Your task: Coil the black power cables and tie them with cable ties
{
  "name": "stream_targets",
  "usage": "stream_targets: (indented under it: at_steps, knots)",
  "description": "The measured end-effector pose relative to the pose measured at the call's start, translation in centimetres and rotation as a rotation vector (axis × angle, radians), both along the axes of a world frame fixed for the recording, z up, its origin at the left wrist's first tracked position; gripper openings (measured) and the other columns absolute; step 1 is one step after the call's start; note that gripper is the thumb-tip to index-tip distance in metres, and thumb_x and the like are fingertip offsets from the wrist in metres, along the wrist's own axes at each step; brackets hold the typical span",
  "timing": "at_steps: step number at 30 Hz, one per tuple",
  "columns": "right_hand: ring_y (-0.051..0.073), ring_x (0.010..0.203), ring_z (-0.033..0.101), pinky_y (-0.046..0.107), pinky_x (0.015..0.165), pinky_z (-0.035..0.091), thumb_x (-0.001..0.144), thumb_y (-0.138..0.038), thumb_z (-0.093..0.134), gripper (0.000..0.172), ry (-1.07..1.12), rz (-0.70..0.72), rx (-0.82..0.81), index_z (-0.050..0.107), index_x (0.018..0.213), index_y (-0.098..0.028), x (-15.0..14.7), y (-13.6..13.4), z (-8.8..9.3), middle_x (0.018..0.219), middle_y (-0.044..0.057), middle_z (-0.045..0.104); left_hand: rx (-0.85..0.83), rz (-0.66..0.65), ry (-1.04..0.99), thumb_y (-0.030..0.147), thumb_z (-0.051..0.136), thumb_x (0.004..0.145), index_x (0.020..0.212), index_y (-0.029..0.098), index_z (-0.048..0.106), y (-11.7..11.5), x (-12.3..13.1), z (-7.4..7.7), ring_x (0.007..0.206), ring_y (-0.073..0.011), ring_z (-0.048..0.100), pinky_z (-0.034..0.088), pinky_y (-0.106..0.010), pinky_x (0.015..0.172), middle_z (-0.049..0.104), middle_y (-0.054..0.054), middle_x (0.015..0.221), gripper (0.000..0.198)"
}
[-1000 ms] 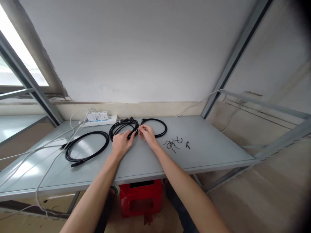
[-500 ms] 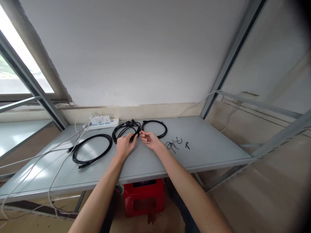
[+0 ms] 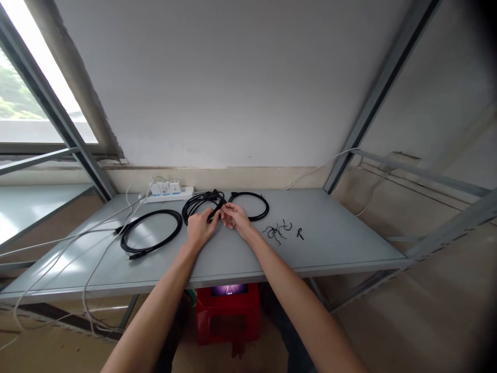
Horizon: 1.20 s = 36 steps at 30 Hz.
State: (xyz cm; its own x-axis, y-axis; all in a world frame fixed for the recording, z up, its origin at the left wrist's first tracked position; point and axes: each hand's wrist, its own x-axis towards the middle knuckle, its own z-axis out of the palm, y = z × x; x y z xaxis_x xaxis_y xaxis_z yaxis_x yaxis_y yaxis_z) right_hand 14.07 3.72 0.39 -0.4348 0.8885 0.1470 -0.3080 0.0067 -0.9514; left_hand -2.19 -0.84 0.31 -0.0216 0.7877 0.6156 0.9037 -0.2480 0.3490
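Note:
My left hand (image 3: 201, 228) is closed around the near right side of a coiled black cable (image 3: 190, 204), which lies on the grey shelf table. Right beside it, my right hand (image 3: 235, 216) is pinched close to the same bundle. Whatever is between its fingertips is too small to make out. A second coiled black cable (image 3: 267, 207) lies just behind and right of my right hand. Left of my left hand is a third coil of black cable (image 3: 123, 241), its plug end toward the front edge. Several thin black ties (image 3: 276, 231) lie loose to the right.
A white power strip (image 3: 166, 197) with white chargers stands against the wall. White cords (image 3: 97, 264) run from it across the table's left side and over the front edge. A short black piece (image 3: 300, 233) lies at the right. Below is a red stool (image 3: 229, 316) with a lit phone.
My view has shifted slightly, and the phone screen below now shows lit. My right hand's fingers have curled closer to my left hand at the cable. The other coils have stayed in place.

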Motion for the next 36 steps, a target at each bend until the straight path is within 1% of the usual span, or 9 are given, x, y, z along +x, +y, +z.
stream_targets:
  at_steps: [4, 7, 9, 12, 15, 20, 24, 28, 36]
  knots:
    - [0.011, 0.047, 0.052, 0.021, 0.041, 0.035, 0.088, -0.049, 0.064, 0.029, -0.177, -0.161, 0.257, 0.055, 0.085, -0.022, -0.8, -0.3, -0.6, 0.065, -0.004, 0.058, -0.023, -0.008, 0.005, 0.049, 0.052, 0.101, 0.085, 0.022, 0.072, -0.2, 0.0, 0.2, 0.058, -0.0161, 0.061, 0.033, -0.026, 0.061, 0.062, -0.002, 0.059, 0.036]
    - [0.012, 0.053, 0.051, 0.023, 0.050, 0.040, 0.093, -0.047, 0.059, 0.025, -0.289, -0.323, 0.408, 0.056, 0.086, -0.023, -0.9, -0.6, -0.8, 0.067, -0.003, 0.057, -0.016, -0.002, 0.001, 0.049, 0.052, 0.101, 0.086, 0.022, 0.071, -0.2, 0.1, 0.2, 0.059, -0.0166, 0.061, 0.033, -0.027, 0.062, 0.062, -0.002, 0.059, 0.037]
    - [0.014, 0.057, 0.052, 0.024, 0.054, 0.040, 0.097, -0.045, 0.054, 0.023, -0.359, -0.413, 0.482, 0.059, 0.089, -0.024, -0.8, -1.0, -0.7, 0.070, -0.002, 0.057, -0.003, 0.005, 0.003, 0.050, 0.052, 0.101, 0.086, 0.021, 0.071, -0.2, 0.1, 0.2, 0.059, -0.0167, 0.061, 0.032, -0.027, 0.062, 0.062, -0.002, 0.059, 0.037]
    - [0.015, 0.062, 0.054, 0.025, 0.059, 0.041, 0.101, -0.046, 0.048, 0.028, -0.418, -0.528, 0.554, 0.062, 0.093, -0.024, -0.4, -1.4, -0.3, 0.074, 0.000, 0.059, 0.004, 0.012, 0.011, 0.051, 0.052, 0.101, 0.087, 0.021, 0.071, -0.1, 0.1, 0.2, 0.059, -0.0167, 0.061, 0.032, -0.027, 0.062, 0.061, -0.002, 0.059, 0.038]
    - [0.017, 0.070, 0.058, 0.026, 0.066, 0.044, 0.102, -0.044, 0.048, 0.027, -0.448, -0.593, 0.607, 0.064, 0.095, -0.024, -0.2, -1.7, -0.1, 0.084, 0.003, 0.064, -0.001, 0.008, 0.015, 0.051, 0.052, 0.101, 0.088, 0.021, 0.071, -0.1, 0.1, 0.1, 0.059, -0.0168, 0.061, 0.032, -0.027, 0.061, 0.061, -0.002, 0.059, 0.037]
    - [0.020, 0.084, 0.062, 0.030, 0.082, 0.048, 0.100, -0.034, 0.049, 0.020, -0.473, -0.663, 0.674, 0.066, 0.105, -0.024, -0.3, -1.7, -0.3, 0.103, 0.007, 0.069, -0.005, 0.009, 0.015, 0.050, 0.053, 0.101, 0.085, 0.022, 0.071, -0.1, 0.2, 0.1, 0.059, -0.0168, 0.061, 0.032, -0.027, 0.061, 0.061, -0.002, 0.059, 0.037]
    - [0.022, 0.088, 0.062, 0.033, 0.086, 0.048, 0.101, -0.034, 0.046, 0.024, -0.505, -0.714, 0.664, 0.068, 0.105, -0.024, -0.3, -1.7, -0.5, 0.106, 0.008, 0.070, -0.013, 0.011, 0.026, 0.051, 0.053, 0.101, 0.084, 0.022, 0.071, -0.2, 0.3, 0.2, 0.060, -0.0170, 0.061, 0.031, -0.028, 0.060, 0.060, -0.002, 0.059, 0.038]
    - [0.023, 0.086, 0.063, 0.032, 0.082, 0.046, 0.103, -0.036, 0.048, 0.025, -0.552, -0.754, 0.653, 0.070, 0.099, -0.025, -0.2, -1.7, -0.6, 0.098, 0.007, 0.072, -0.018, 0.015, 0.026, 0.053, 0.052, 0.101, 0.086, 0.022, 0.072, -0.1, 0.4, 0.2, 0.060, -0.0168, 0.060, 0.031, -0.028, 0.061, 0.060, -0.002, 0.059, 0.039]
    - [0.022, 0.076, 0.066, 0.029, 0.072, 0.041, 0.102, -0.028, 0.049, 0.019, -0.608, -0.756, 0.602, 0.066, 0.094, -0.025, -0.3, -1.5, -0.6, 0.085, 0.005, 0.075, -0.010, 0.026, 0.038, 0.050, 0.056, 0.099, 0.082, 0.022, 0.071, 0.2, 0.3, -0.2, 0.059, -0.0170, 0.060, 0.030, -0.028, 0.061, 0.060, -0.001, 0.058, 0.035]
